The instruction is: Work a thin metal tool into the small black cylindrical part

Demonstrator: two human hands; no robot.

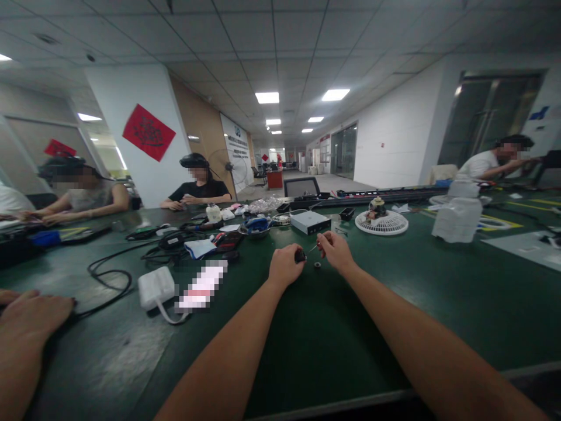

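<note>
My left hand (284,266) is shut on a small black part (300,255) above the green workbench (315,345). My right hand (335,251) pinches a thin metal pin or small screwdriver (312,248), whose tip points toward the black part. The exact tool is too small to tell. A small dark ring (317,265) lies on the bench just below and between my hands. Neither hand touches it.
A white fan grille with a small motor (381,223), a silver-white box (310,222) and a plastic jug (458,219) stand ahead. Cables, a white adapter (156,287) and tools lie left. A co-worker's hand (30,316) rests at the left edge.
</note>
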